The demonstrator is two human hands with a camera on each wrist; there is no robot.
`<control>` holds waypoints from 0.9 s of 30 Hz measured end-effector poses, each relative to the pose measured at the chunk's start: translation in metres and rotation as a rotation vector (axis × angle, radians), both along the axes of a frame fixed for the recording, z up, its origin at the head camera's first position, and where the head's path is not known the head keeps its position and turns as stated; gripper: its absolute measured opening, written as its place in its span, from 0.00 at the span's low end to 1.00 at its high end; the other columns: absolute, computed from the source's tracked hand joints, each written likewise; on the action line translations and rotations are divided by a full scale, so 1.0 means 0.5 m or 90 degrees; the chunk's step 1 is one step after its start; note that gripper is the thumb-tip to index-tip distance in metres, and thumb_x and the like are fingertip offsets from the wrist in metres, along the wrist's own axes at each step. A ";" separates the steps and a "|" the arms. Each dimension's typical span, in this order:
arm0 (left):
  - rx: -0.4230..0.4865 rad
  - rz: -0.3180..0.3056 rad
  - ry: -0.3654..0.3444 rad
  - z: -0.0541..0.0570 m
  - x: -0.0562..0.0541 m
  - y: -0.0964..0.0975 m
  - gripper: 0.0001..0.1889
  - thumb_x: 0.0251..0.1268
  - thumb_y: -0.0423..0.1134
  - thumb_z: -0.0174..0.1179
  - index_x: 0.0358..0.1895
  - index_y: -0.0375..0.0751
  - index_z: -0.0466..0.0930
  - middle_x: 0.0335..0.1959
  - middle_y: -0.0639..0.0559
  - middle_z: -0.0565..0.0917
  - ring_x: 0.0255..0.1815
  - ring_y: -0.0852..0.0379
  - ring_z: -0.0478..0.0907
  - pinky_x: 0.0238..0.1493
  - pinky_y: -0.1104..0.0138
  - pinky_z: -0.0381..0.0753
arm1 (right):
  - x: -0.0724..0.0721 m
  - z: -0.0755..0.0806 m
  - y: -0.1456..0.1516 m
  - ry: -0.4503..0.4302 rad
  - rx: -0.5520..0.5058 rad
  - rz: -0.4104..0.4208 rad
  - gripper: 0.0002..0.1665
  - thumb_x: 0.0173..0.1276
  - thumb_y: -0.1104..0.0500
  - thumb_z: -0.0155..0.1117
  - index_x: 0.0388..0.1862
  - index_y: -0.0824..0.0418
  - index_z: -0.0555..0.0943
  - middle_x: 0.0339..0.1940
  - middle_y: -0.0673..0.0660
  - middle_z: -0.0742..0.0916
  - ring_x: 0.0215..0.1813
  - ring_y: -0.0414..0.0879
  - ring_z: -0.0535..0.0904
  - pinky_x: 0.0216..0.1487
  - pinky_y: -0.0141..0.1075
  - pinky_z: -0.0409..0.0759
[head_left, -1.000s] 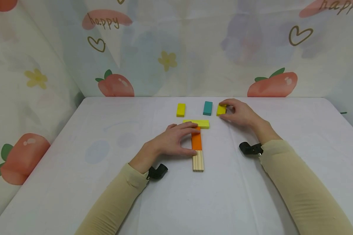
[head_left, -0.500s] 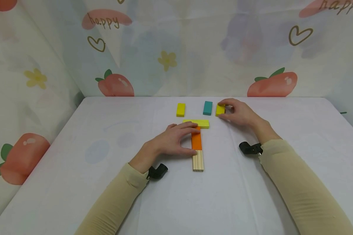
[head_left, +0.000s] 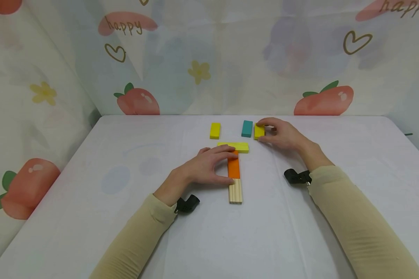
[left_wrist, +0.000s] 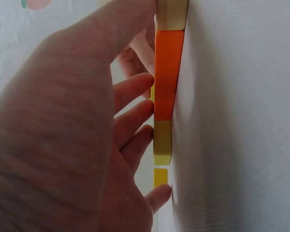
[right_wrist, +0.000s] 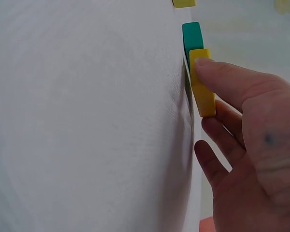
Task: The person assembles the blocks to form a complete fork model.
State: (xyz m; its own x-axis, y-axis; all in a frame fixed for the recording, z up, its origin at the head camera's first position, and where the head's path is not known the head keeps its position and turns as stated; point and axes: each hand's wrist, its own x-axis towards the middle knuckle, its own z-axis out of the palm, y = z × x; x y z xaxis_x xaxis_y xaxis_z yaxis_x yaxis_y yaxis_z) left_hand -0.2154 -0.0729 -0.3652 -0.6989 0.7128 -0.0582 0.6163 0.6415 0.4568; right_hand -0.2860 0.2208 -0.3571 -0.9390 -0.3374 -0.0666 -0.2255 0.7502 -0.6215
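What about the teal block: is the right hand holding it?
No, the right hand pinches a yellow block just to the right of the teal block.

Shows at head-view centre a plain orange rectangular block (head_left: 234, 168); below, a tan wooden block (head_left: 235, 194) striped with grain; above, a lime-yellow oblong block (head_left: 242, 147). Shows at upper centre a yellow rectangular block (head_left: 215, 130), a teal rectangular block (head_left: 246, 128) and, rightmost, a second yellow rectangular block (head_left: 259, 132). Scatters coral-red fruit (head_left: 138, 101) and yellow flowers (head_left: 199, 72) over a pale cloth backdrop (head_left: 230, 93) across the top.
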 end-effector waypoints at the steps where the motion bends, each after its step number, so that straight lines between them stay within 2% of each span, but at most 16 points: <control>1: 0.000 0.000 0.000 0.000 0.000 0.000 0.37 0.62 0.60 0.66 0.74 0.54 0.70 0.78 0.57 0.61 0.77 0.59 0.55 0.76 0.49 0.48 | 0.000 0.001 -0.001 -0.001 0.000 0.001 0.31 0.72 0.58 0.67 0.72 0.59 0.71 0.76 0.62 0.68 0.71 0.66 0.64 0.72 0.59 0.62; 21: 0.003 -0.002 0.001 -0.003 -0.002 -0.002 0.37 0.62 0.60 0.66 0.73 0.54 0.70 0.78 0.57 0.61 0.77 0.60 0.55 0.75 0.50 0.48 | 0.008 0.012 -0.015 -0.025 -0.012 0.017 0.32 0.71 0.56 0.68 0.72 0.58 0.71 0.76 0.62 0.67 0.71 0.67 0.65 0.71 0.59 0.63; 27: 0.008 -0.006 0.001 -0.002 -0.002 -0.003 0.37 0.62 0.60 0.66 0.73 0.53 0.70 0.78 0.57 0.62 0.77 0.60 0.54 0.75 0.50 0.48 | 0.006 0.011 -0.015 -0.012 -0.014 0.040 0.32 0.71 0.58 0.68 0.71 0.59 0.72 0.75 0.61 0.68 0.72 0.65 0.65 0.71 0.58 0.63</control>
State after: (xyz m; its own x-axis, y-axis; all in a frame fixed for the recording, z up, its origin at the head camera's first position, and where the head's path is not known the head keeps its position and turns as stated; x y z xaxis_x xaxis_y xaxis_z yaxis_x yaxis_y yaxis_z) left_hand -0.2163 -0.0742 -0.3662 -0.6925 0.7198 -0.0483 0.6228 0.6303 0.4636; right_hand -0.2829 0.2131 -0.3517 -0.9144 -0.3975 -0.0759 -0.2602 0.7212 -0.6420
